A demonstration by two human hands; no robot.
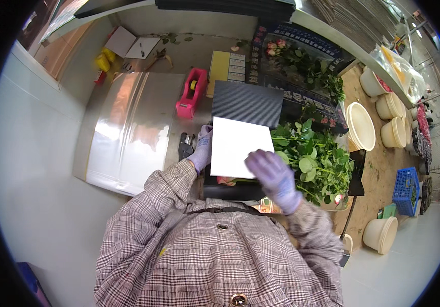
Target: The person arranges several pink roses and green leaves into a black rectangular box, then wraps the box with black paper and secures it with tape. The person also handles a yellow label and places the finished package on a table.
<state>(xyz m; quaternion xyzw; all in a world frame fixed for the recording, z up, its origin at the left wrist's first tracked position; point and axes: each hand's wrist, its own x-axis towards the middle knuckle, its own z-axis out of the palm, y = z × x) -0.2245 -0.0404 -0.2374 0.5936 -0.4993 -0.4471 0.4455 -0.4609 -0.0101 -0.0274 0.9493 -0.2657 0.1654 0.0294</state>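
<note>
A white sheet (239, 147) lies over a black corrugated board (246, 101) in front of me. My left hand (203, 147), in a lavender glove, is at the sheet's left edge. Its fingertips are partly hidden there, so its grip is unclear. My right hand (273, 176), gloved alike and blurred, is over the lower right corner of the sheet; I cannot tell whether it touches. A pink rose bloom (226, 180) peeks out below the sheet. Leafy rose stems (312, 161) spread out to the right. A black stapler-like tool (185, 146) lies just left of my left hand.
A pink tape dispenser (192, 94) stands beside a stack of clear plastic film (131, 130). Behind are a yellow pad with labels (220, 71), an open notebook (142, 48) and more roses (300, 57). Cream buckets (360, 126) and a blue crate (406, 191) stand at right.
</note>
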